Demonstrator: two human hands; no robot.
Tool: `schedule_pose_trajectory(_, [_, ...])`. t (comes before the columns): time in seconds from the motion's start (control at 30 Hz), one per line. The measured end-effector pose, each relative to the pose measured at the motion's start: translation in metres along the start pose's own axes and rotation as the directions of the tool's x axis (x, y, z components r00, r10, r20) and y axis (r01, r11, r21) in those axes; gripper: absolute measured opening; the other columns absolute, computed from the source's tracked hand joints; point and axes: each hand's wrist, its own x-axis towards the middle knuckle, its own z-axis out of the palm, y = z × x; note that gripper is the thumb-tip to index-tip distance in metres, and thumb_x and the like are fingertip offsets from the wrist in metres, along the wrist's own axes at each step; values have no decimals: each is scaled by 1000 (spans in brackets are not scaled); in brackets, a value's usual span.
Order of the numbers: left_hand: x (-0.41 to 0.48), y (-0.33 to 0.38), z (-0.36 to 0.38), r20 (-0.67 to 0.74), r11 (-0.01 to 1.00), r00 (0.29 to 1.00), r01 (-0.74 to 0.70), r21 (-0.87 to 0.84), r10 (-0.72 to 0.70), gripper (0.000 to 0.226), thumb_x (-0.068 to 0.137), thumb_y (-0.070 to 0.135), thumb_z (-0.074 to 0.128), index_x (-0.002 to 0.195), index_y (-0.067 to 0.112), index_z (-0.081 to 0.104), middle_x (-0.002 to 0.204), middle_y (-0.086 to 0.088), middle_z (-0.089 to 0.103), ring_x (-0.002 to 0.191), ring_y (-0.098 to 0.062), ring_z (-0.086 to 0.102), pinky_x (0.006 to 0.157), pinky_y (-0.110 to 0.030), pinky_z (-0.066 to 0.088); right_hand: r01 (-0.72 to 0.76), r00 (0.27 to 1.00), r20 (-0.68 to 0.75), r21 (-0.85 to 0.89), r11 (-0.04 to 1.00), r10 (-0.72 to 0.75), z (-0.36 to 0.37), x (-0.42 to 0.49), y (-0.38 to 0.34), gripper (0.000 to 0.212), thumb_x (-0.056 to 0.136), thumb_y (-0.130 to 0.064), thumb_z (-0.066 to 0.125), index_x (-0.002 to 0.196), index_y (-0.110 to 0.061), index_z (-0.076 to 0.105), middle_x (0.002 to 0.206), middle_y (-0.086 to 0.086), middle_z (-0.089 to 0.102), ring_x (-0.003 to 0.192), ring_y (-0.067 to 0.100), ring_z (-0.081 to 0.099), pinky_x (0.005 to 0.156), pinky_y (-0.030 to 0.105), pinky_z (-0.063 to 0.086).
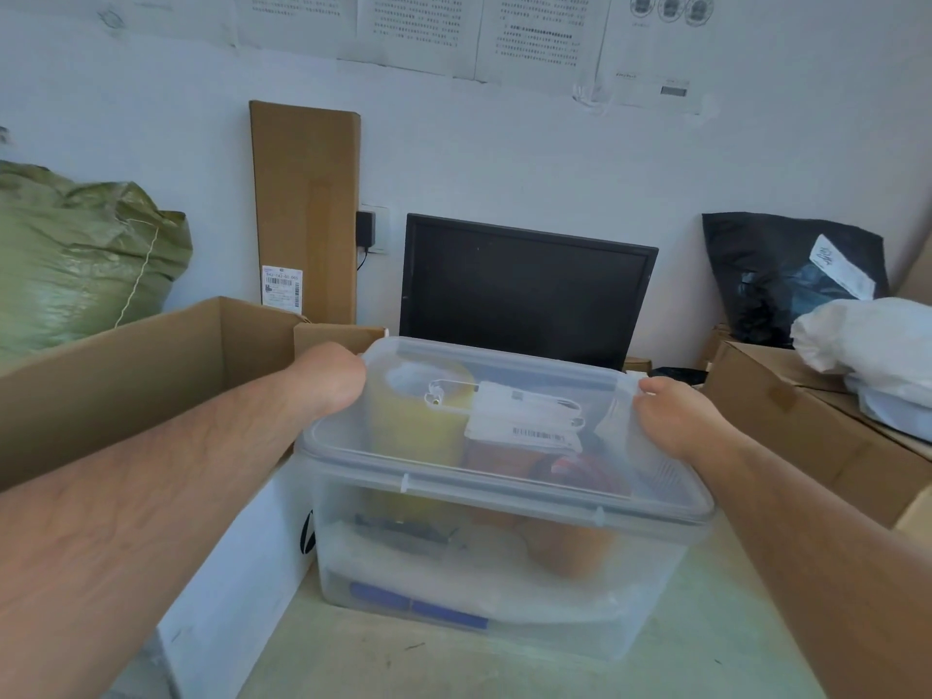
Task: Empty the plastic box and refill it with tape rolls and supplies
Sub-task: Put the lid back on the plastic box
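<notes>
Emptying not begun: box (504,562) full, lid (504,484) on. Right hand (678,421) grips lid at box's right side; left hand (330,375) at left corner, fingers hidden.

I read this as a packing or stock room, not a home. Evidence: an open cardboard box (126,375) at left and closed cartons (807,426) at right. A flat carton (305,204) stands upright against the wall and carries a barcode label (282,289). Also a green woven sack (75,259) and a labelled black mailing bag (776,280). Printed notices (418,22) are stuck on the wall above a dark monitor (524,290). The plastic box (504,547) holds tape rolls (418,416).
</notes>
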Motion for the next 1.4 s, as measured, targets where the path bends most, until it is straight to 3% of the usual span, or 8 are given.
schedule_pose_trajectory(0.17, [-14, 8, 2, -48, 999, 997, -52, 16, 53, 35, 101, 5, 34, 118, -2, 64, 93, -12, 61, 86, -25, 51, 70, -30, 38, -19, 1000, -11, -5, 1000, 19, 0, -5, -4, 35, 96, 3, 38, 114, 2, 68, 115, 11, 62, 102, 28, 64, 76, 29, 50])
schedule_pose_trajectory(0.33, [-20, 8, 0, -82, 995, 992, -94, 26, 96, 40, 104, 13, 36, 142, 7, 45, 144, -13, 49, 124, -31, 48, 96, -33, 37, -43, 999, -23, 70, 997, 44, -8, -15, -15, 29, 93, -1, 39, 106, -6, 64, 98, 9, 60, 80, 27, 60, 66, 33, 48])
schedule_pose_trajectory(0.5, [-25, 23, -1, -91, 962, 980, -152, 228, 176, 54, 102, 43, 31, 151, 19, 34, 154, -10, 36, 142, -35, 25, 111, -45, 28, 19, 999, 27, -9, 1000, -19, -6, -17, -41, 47, 90, -56, 30, 112, -19, 49, 111, 5, 56, 97, 26, 55, 88, 44, 49])
schedule_pose_trajectory(0.67, [-4, 60, 11, 9, 945, 966, -256, 204, 259, 57, 101, 48, 27, 153, 26, 31, 156, -5, 36, 144, -34, 22, 111, -46, 27, 162, 979, 110, 92, 982, -172, -7, -12, -73, 61, 98, -58, 32, 145, -21, 42, 142, 11, 49, 120, 31, 52, 101, 49, 46])
schedule_pose_trajectory(0.9, [42, 69, 55, -39, 888, 892, -443, 125, 450, 35, 97, 40, 23, 80, 26, 50, 103, -2, 67, 107, -25, 56, 95, -49, 48, 222, 970, 95, 13, 975, -222, 16, 34, -68, 47, 101, -53, 31, 131, -23, 52, 131, 11, 56, 115, 32, 53, 98, 48, 47])
schedule_pose_trajectory(1.03, [47, 66, 61, 5, 890, 912, -402, 215, 410, 45, 100, 44, 20, 109, 32, 63, 121, 7, 62, 117, -24, 49, 101, -45, 43, 246, 966, 109, -84, 966, -236, 29, 42, -76, 47, 100, -54, 29, 128, -23, 51, 122, 9, 53, 112, 33, 46, 96, 45, 42])
schedule_pose_trajectory(1.2, [39, 68, 57, -22, 876, 904, -407, 259, 427, 35, 100, 42, 21, 83, 34, 51, 90, 12, 50, 100, -19, 45, 84, -36, 38, 198, 979, 29, 53, 979, -200, 27, 41, -75, 54, 98, -56, 29, 137, -29, 55, 141, 3, 50, 127, 29, 38, 106, 44, 33])
schedule_pose_trajectory(1.4, [31, 68, 50, -125, 896, 891, -417, 154, 436, 34, 102, 31, 32, 105, 24, 66, 105, 11, 63, 97, -10, 50, 89, -30, 42, 228, 963, -164, 61, 972, -215, 29, 34, -70, 37, 98, -35, 42, 100, -20, 76, 110, 8, 63, 99, 29, 49, 92, 36, 33])
